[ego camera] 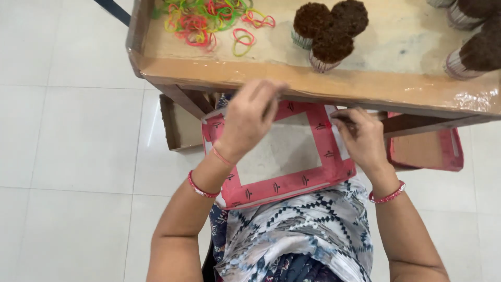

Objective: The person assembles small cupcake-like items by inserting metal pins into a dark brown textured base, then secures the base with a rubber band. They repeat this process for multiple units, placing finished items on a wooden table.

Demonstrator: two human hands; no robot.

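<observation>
On the lap, just under the near edge of the desk [313, 86], sits a flat box [284, 156], pink-red border with a pale window panel in the middle, tilted a little towards the left. The left hand [248, 120] is over its far left corner, fingers [261, 94] curled narrow and pinching at something up by the rim; what exactly sits between them is hidden behind the knuckles. The right hand [362, 138] is on the far right corner, fingers bunched close, gripping the border edge there.

That box looks like thin card: light, fairly stiff along the folded borders, but the window panel would likely buckle or dent if pressed. Best taken by the borders or corners, as both hands do here, and never by the middle. The glossy surface may be a touch slippery, so a pinch over the edge seems safer than a flat palm.

Moving outward: a second pink box [425, 151] lies to the right, partly under the desk. A brown carton [180, 125] stands on the white tiled floor [68, 130] to the left. Up on the desk, a heap of coloured rubber bands [209, 18] at the far left, soft and stretchy. In the middle, three dark brown cupcakes [326, 31] in pleated paper cases, touching each other; more of them [477, 44] at the right edge. Those look crumbly and fragile. Patterned cloth [297, 235] covers the lap below the box.
</observation>
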